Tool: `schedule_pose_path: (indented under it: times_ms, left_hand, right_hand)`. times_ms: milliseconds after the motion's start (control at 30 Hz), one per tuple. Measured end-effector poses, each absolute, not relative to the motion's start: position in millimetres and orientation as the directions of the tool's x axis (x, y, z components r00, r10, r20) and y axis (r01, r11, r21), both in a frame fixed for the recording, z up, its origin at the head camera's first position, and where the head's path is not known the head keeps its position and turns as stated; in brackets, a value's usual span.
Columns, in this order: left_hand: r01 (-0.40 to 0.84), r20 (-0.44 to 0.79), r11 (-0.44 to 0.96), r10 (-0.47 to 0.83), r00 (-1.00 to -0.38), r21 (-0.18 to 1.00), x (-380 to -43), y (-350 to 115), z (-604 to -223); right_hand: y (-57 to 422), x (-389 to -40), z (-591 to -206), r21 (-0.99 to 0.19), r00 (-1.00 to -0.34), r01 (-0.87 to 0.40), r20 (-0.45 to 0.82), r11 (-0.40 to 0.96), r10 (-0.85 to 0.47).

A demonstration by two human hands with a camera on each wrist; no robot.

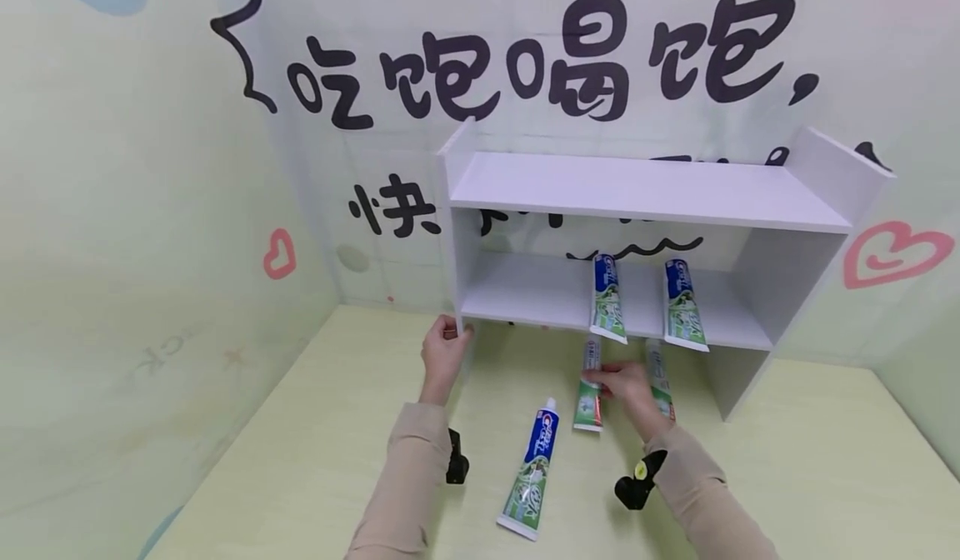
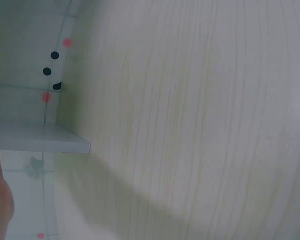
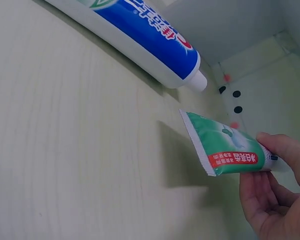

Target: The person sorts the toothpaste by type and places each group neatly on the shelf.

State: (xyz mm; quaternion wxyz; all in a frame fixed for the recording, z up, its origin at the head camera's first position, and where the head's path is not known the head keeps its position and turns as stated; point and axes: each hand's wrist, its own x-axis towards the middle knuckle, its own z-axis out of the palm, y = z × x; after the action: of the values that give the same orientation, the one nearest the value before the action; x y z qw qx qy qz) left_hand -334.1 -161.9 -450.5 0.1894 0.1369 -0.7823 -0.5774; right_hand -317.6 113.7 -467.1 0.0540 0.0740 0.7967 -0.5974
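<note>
My right hand (image 1: pixel 628 387) pinches a green and white toothpaste tube (image 1: pixel 588 406) with a red band, under the shelf's middle board. In the right wrist view, thumb and fingers hold this tube (image 3: pixel 225 145) near its far end, its flat crimped end towards the camera and tilted over the tabletop. My left hand (image 1: pixel 442 356) grips the front edge of the white shelf's left side panel (image 1: pixel 454 268); only part of that hand shows in the left wrist view. Nearer me lies a blue and green toothpaste tube (image 1: pixel 531 472), cap pointing to the shelf.
Two blue and green tubes, a left one (image 1: pixel 608 297) and a right one (image 1: pixel 685 306), lie on the middle board (image 1: pixel 525 289), ends overhanging its front. Another green and white tube (image 1: pixel 659 377) lies below, partly behind my right hand. The printed wall (image 1: pixel 360 268) stands behind the pale table (image 1: pixel 300 460).
</note>
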Motion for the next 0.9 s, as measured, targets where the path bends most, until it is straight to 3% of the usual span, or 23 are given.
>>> schedule_pose_path:
  times_ms: [233,900]
  left_hand:
    - [0.003,0.134,0.293,-0.427,-0.894,0.956,-330.9,-159.1,-449.1]
    - [0.013,0.144,0.283,-0.444,-0.884,0.959,-328.9,-160.3,-449.5]
  right_hand:
    - [110.6,-324.6,-468.5,-0.914,-0.968,0.25,-0.236,0.321,0.082]
    - [110.3,-339.1,-477.6,-0.898,-0.961,0.274,-0.266,0.345,0.072]
